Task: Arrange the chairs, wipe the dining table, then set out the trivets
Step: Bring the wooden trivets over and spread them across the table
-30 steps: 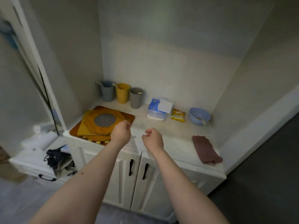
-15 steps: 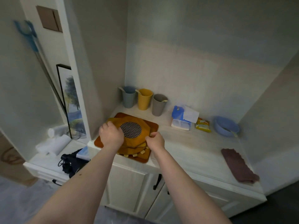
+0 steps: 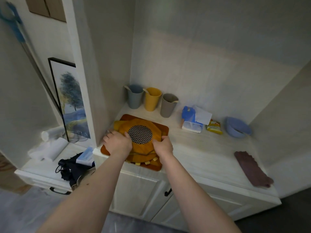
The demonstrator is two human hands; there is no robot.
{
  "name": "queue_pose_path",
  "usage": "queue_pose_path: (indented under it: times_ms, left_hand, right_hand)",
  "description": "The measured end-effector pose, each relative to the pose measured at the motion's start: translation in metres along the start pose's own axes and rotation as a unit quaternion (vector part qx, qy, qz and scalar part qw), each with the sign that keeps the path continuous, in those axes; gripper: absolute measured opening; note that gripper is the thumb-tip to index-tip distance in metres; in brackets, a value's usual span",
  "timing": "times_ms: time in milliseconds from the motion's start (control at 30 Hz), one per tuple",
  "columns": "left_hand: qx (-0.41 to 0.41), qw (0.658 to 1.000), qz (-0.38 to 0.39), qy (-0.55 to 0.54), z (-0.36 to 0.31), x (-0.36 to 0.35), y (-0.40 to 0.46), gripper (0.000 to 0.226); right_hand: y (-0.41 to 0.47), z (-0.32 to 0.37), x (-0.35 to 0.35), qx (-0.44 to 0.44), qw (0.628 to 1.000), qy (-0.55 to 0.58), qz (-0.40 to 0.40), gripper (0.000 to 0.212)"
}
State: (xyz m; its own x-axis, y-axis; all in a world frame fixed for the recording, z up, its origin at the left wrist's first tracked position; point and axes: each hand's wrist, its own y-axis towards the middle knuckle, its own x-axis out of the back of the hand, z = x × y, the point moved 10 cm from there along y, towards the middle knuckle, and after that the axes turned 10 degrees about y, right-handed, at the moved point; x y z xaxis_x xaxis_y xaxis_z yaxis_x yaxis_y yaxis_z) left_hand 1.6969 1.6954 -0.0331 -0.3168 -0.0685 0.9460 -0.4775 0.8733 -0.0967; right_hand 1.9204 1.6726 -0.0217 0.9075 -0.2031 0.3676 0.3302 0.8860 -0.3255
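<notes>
The step in hand looks like the last one: getting the trivets so they can be set out on the dining table. No chairs and no dining table show here, so I cannot tell if those parts are done.

The trivets (image 3: 143,145) sit in a stack on the white surface (image 3: 202,148), at its left end, close to the side wall. The stack has yellow-orange mats piled a bit crooked, and on top is a round one with a dark mesh pattern (image 3: 140,134). Under them all lies a flat brown mat (image 3: 161,128).

The left hand (image 3: 118,142) is on the left side of the stack, with its fingers curled over the edge. The right hand (image 3: 162,145) is on the right side, with its fingers curled on that edge too. Both hands seem to grip the pile, one on each side. I cannot tell if the stack is lifted yet; it looks like it rests on the surface.

Behind the stack stand three cups: a blue cup (image 3: 134,96), a yellow cup (image 3: 152,99) and a grey cup (image 3: 168,105). They are near, so the lift should go up and back toward the person, not forward.

The next move calls for a firm hold on both sides and a level lift, because the pile is crooked and the top pieces could slide off.
</notes>
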Motion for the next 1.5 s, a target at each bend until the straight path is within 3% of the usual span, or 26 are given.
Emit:
queue_pose_path:
  times_ms: [200, 467, 700, 833, 967, 1133, 1500]
  left_hand:
    - [0.039, 0.999, 0.001, -0.016, 0.008, 0.011, 0.003, 0.062]
    - [0.063, 0.998, 0.000, 0.001, 0.021, 0.013, -0.016, 0.065]
    - [0.090, 0.991, -0.036, -0.092, 0.027, 0.019, -0.048, 0.065]
    - [0.118, 0.973, -0.051, -0.192, 0.033, 0.020, -0.074, 0.057]
    - [0.159, 0.954, -0.052, -0.251, 0.044, 0.013, -0.105, 0.052]
    - [0.208, 0.930, -0.045, -0.299, 0.070, -0.003, -0.144, 0.060]
    - [0.318, 0.876, -0.132, -0.339, 0.191, 0.030, -0.210, 0.061]
  right_hand:
    - [0.002, 0.001, 0.001, -0.011, 1.000, -0.024, -0.007, 0.054]
    - [0.006, -0.002, 0.015, -0.023, 1.000, 0.010, 0.000, 0.050]
    - [0.008, -0.012, 0.033, -0.018, 1.000, 0.020, 0.013, 0.023]
    - [0.006, -0.018, 0.040, -0.009, 0.999, 0.010, 0.036, 0.043]
    - [-0.001, -0.022, 0.042, 0.000, 0.997, -0.003, 0.072, 0.049]
    - [-0.016, -0.027, 0.041, 0.037, 0.994, -0.033, 0.094, 0.048]
    - [-0.111, -0.012, -0.029, 0.097, 0.973, -0.051, 0.204, 0.058]
